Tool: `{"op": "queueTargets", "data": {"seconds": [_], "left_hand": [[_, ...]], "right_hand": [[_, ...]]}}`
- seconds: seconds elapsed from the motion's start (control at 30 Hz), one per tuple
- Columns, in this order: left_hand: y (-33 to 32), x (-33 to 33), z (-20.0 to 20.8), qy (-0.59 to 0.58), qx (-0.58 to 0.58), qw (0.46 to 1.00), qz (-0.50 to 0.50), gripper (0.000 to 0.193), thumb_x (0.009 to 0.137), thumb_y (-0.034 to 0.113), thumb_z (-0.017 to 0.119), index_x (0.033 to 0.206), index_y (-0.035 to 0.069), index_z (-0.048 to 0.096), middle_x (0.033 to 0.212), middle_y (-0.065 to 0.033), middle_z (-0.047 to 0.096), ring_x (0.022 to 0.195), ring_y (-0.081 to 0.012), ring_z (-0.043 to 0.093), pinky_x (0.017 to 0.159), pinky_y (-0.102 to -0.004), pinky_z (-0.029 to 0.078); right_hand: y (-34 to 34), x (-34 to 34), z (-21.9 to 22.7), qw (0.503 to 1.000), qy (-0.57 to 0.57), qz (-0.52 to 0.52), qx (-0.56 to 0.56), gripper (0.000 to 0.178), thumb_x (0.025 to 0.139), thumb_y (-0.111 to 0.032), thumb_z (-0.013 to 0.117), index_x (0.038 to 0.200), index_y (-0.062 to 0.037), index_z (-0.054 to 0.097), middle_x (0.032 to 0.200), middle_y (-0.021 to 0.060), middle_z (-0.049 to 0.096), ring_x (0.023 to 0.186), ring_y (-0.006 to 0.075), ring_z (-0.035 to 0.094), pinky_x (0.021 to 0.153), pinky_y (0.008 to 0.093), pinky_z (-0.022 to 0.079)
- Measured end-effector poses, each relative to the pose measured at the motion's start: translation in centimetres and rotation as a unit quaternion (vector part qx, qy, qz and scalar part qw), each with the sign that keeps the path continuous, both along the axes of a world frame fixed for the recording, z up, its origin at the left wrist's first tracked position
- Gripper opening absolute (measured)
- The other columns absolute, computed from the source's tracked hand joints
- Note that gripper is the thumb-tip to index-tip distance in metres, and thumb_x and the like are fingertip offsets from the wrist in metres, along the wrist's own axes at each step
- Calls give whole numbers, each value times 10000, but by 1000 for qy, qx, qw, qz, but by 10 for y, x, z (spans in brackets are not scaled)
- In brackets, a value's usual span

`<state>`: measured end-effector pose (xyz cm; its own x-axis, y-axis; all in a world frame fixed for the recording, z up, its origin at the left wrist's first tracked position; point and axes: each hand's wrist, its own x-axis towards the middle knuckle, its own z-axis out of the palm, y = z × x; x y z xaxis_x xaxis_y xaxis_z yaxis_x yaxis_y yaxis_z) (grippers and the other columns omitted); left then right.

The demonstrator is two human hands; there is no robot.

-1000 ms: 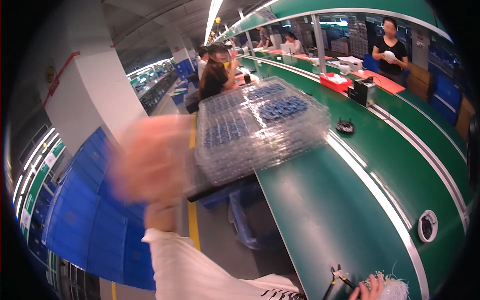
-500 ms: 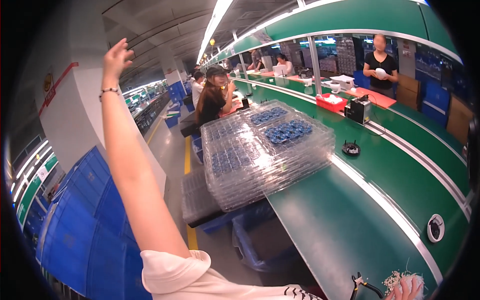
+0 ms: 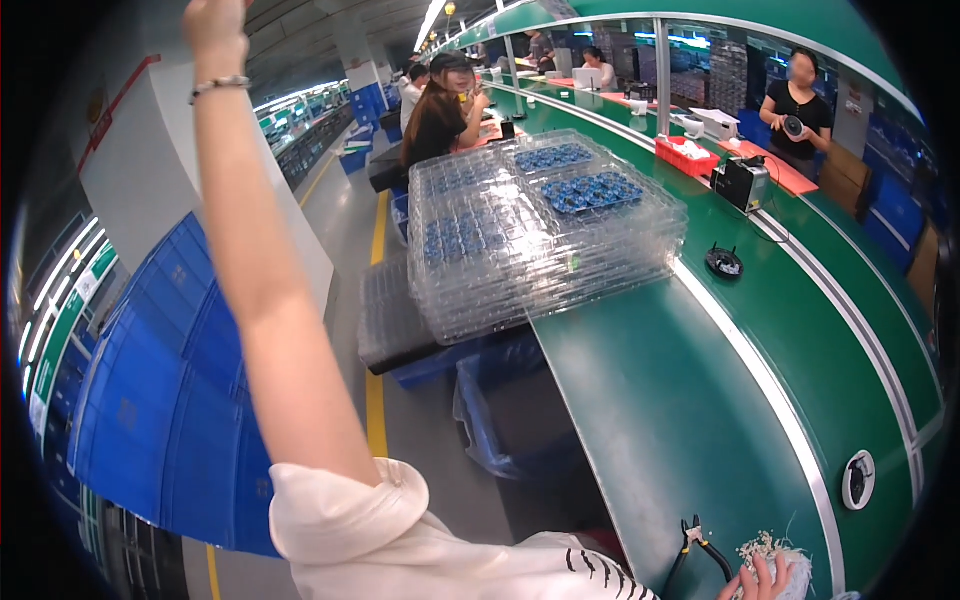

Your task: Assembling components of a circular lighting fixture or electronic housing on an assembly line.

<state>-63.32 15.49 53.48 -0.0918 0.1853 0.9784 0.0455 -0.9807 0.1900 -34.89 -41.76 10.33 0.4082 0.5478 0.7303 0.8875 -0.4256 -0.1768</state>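
Slipping partly from view, the left hand (image 3: pixel 216 38) no longer showed whether it held anything; only the right hand (image 3: pixel 764 582) stayed at the bundle (image 3: pixel 798 572) near the pliers (image 3: pixel 692 538), grip unclear.

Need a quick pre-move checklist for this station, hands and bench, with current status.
1. Left hand down at the bench: not ok, raised and cut off by the top edge.
2. Left hand empty: cannot tell, fingers out of view.
3. Right hand at the white bundle: ok, fingers over it.
4. Right hand's grip firm: cannot tell.
5. Cutters on the bench: ok, beside the right hand.
6. Clear tray stack wholly over the bench: not ok, left side overhangs.
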Motion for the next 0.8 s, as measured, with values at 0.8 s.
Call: {"op": "queueTargets", "data": {"seconds": [0.8], "left_hand": [[-448,314,-547,504,-236,302,-774,136,654,53,418,548,7,491,523,-59,512,502,-153,492,492,-275,392]], "right_hand": [[-10,14,-160,881,438,142,113,50,692,-20,594,691,8,552,617,90,456,586,229,475,550,321,377]]}}
